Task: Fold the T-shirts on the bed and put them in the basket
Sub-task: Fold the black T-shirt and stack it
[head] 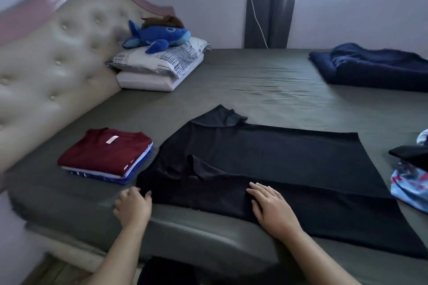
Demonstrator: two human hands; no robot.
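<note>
A black T-shirt (266, 159) lies spread flat on the grey-green bed (266, 81), its near sleeve folded inward. My left hand (133, 207) pinches the shirt's near left corner at the shoulder. My right hand (272, 208) rests flat on the shirt's near edge, fingers straight. To the left sits a stack of folded T-shirts (106, 156) with a dark red one on top. More unfolded clothes (410, 173), black and patterned blue, lie at the right edge. No basket is in view.
A padded headboard (53, 58) runs along the left. Pillows (159, 65) with a blue plush whale (157, 37) sit at the far left corner. A dark navy blanket (375, 67) lies at the far right. A dark curtain and window are behind.
</note>
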